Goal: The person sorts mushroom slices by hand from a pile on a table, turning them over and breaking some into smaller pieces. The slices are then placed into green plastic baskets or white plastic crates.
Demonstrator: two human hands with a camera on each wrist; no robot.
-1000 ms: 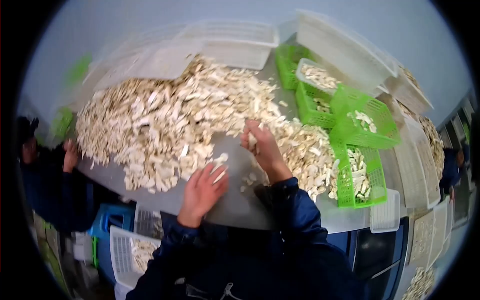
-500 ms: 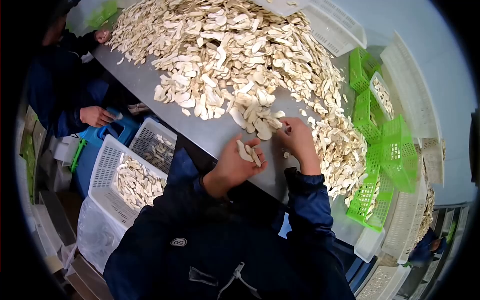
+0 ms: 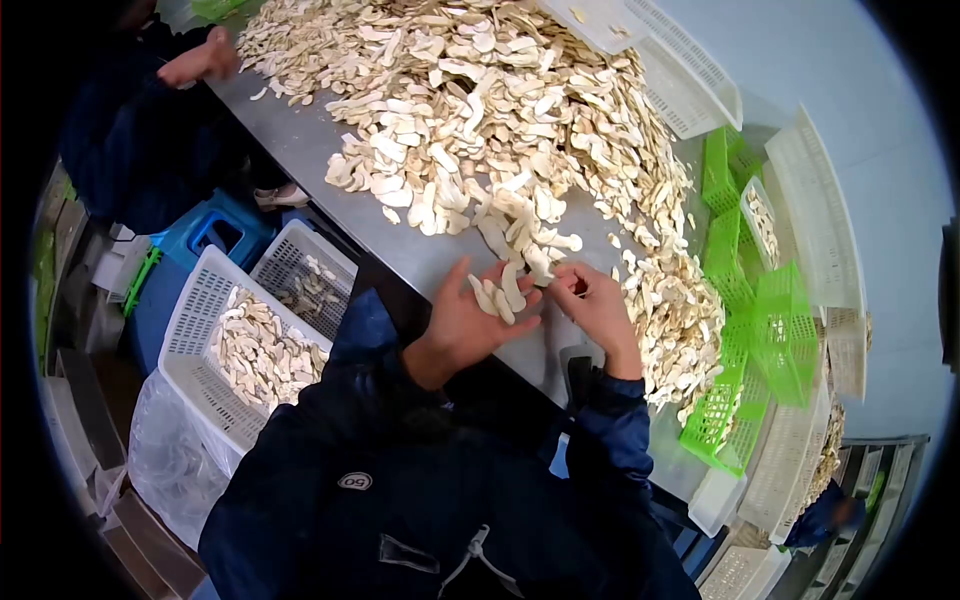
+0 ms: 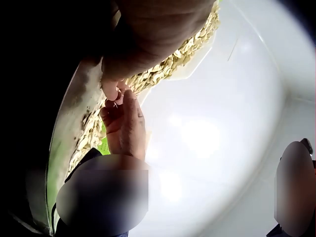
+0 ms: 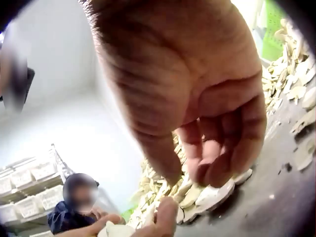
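My left hand [image 3: 462, 325] is palm up over the table's near edge, carrying a few pale mushroom slices [image 3: 497, 300] across its palm with the fingers mostly extended. Facing it, my right hand [image 3: 600, 310] has its fingertips right at a mushroom slice [image 3: 541, 264] at the near edge of the heap. In the right wrist view, a gap shows between the right thumb and the loosely bent fingers [image 5: 222, 163], with mushroom slices [image 5: 217, 195] just below them. A large heap of mushroom slices [image 3: 510, 110] covers the metal table [image 3: 385, 235].
Green baskets [image 3: 725, 415] line the table's right side, beside white crates [image 3: 815, 200]. A white crate [image 3: 185, 325] with mushroom slices stands low on the left, near a blue stool [image 3: 215, 235]. Another person's hand [image 3: 205, 60] is at the heap's far left.
The head view has tilted down since the first frame. My left hand has turned palm up and now bears slices. My right hand has come closer to it, and the other person's hand has shifted.
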